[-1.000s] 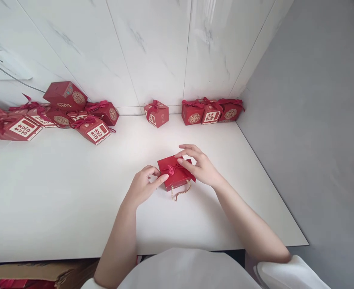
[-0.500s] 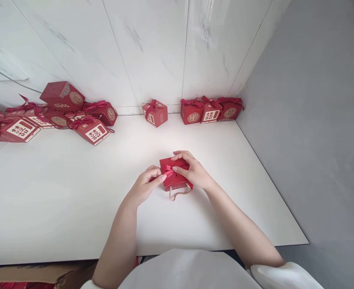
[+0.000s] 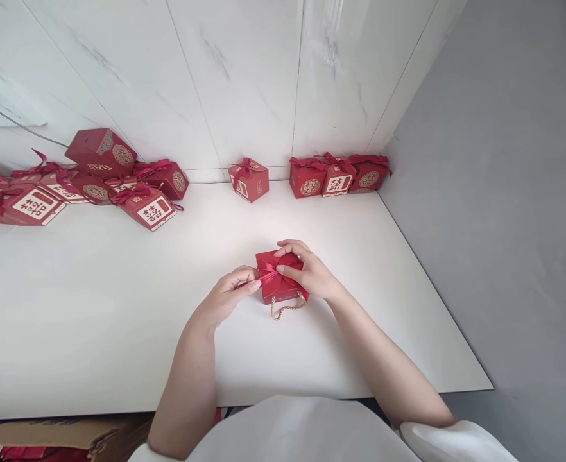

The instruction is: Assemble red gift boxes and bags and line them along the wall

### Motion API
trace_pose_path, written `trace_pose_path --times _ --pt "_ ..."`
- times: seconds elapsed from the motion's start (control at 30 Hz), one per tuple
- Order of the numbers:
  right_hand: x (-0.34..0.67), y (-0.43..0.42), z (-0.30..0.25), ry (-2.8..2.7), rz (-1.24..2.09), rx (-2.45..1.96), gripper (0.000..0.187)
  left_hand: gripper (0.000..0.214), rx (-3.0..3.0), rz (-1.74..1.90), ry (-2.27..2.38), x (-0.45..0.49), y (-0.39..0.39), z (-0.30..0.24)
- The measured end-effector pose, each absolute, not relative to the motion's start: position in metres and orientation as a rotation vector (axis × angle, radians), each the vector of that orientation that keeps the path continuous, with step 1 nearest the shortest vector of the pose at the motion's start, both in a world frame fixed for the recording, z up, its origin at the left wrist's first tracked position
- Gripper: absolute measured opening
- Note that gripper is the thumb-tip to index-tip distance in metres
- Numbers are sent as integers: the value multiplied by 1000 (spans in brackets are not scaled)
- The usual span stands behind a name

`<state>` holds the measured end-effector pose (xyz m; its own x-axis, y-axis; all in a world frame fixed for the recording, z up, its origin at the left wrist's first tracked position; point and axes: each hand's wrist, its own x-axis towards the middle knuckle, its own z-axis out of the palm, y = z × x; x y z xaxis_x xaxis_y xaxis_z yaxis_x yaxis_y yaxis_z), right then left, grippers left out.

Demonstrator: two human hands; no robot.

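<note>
A small red gift box with a gold cord handle stands in the middle of the white table. A red ribbon crosses its top. My left hand pinches the ribbon's left end at the box's left edge. My right hand rests on the box top with its fingers closed on the ribbon near the knot.
Several finished red boxes with ribbons lie piled at the back left. One red box stands alone at the back wall, and three more line the back right corner. A cardboard carton sits below the table's near edge.
My right hand has dropped from open fingers above the box to a closed grip on the ribbon. My left hand has kept its pinch on the ribbon end.
</note>
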<state>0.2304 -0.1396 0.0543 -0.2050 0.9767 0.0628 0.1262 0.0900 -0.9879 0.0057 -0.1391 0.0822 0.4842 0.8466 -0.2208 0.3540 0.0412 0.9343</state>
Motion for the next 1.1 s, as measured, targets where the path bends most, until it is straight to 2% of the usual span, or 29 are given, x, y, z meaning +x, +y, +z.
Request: trace_pose_path --times 0.17,0.3,0.5,0.63,0.77,1.1 --pt "230 -140 54 -1491 1231 -1140 22 35 1531 517 1078 3 -139 85" --pt "239 -138 59 -1369 1327 -1123 33 35 1518 560 1213 7 -138 86" --pt "273 -134 65 -1253 1317 -1134 33 32 1461 996 1446 23 -137 73" --pt "284 -136 65 -1342 1482 -1030 30 19 1858 1265 1354 34 -142 67" --pt "284 -141 67 -1455 1525 -859 24 18 2143 1189 1220 46 -151 67" --pt "286 -139 78 -1736 1551 -938 25 10 1913 896 1344 60 -139 75"
